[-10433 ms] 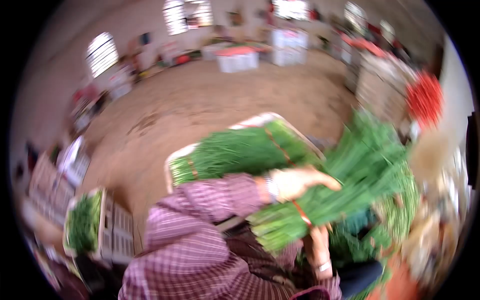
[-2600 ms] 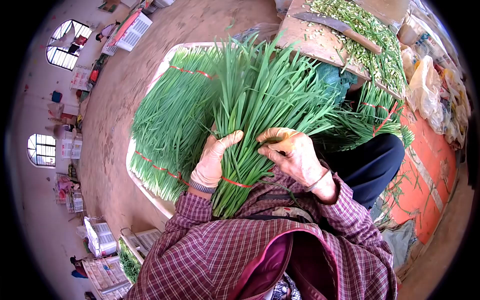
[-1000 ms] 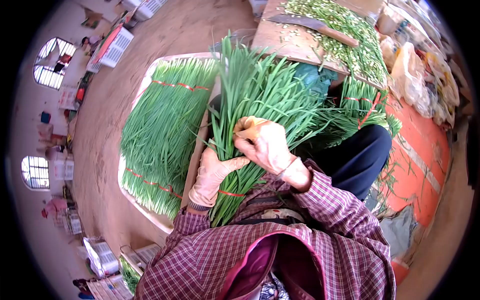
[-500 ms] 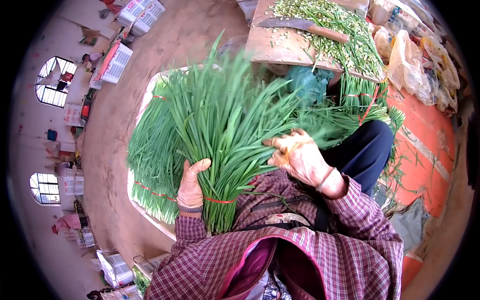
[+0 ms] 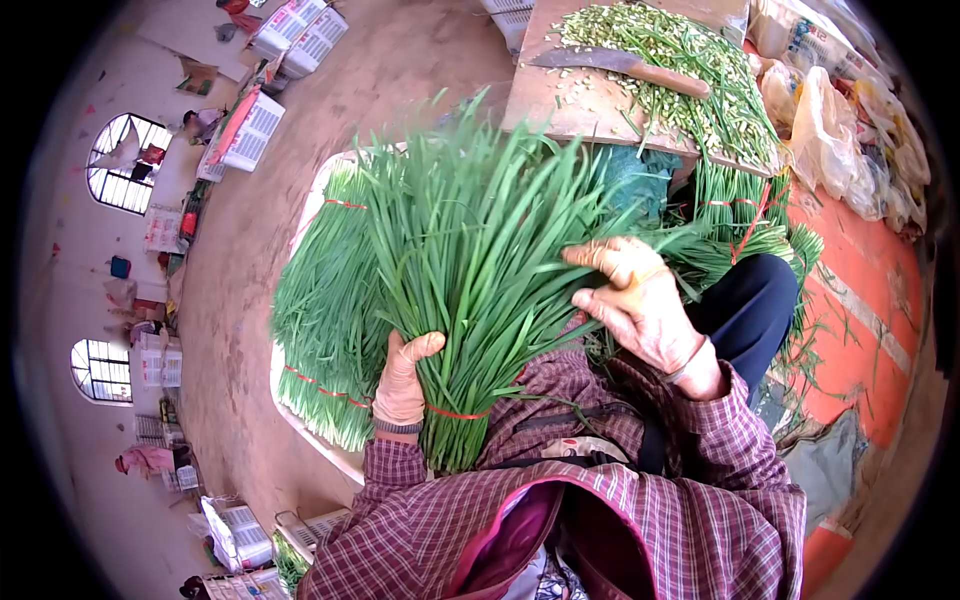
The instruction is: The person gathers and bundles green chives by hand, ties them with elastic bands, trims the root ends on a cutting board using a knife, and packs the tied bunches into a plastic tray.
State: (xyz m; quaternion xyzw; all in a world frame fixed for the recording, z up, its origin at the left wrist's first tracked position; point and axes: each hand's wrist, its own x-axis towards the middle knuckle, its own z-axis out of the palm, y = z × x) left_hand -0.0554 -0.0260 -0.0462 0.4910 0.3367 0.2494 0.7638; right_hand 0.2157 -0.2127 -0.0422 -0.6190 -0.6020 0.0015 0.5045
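A large bunch of garlic chives (image 5: 480,270) stands fanned out over my lap, tied near its base with a red band (image 5: 457,413). My left hand (image 5: 402,385), in a light glove, is closed round the left side of the bunch just above that band, thumb across the front. My right hand (image 5: 645,305) is at the bunch's right edge, its fingers stretched out and thumb apart, brushing the outer leaves. Whether a thin blade lies between those fingers is hard to see. Other tied chives (image 5: 325,310) lie on the left in a white crate (image 5: 330,457).
A wooden board (image 5: 530,105) at the upper right bears chopped stems (image 5: 690,70) and a knife (image 5: 620,68). Beneath it are more tied chives (image 5: 735,205). Plastic bags (image 5: 830,130) lie beside an orange surface (image 5: 860,320). White crates (image 5: 250,130) stand along the far left.
My right hand has moved slightly right, and its fingers have opened away from the leaves. My left hand keeps its hold on the chives. The whole view has shifted a little.
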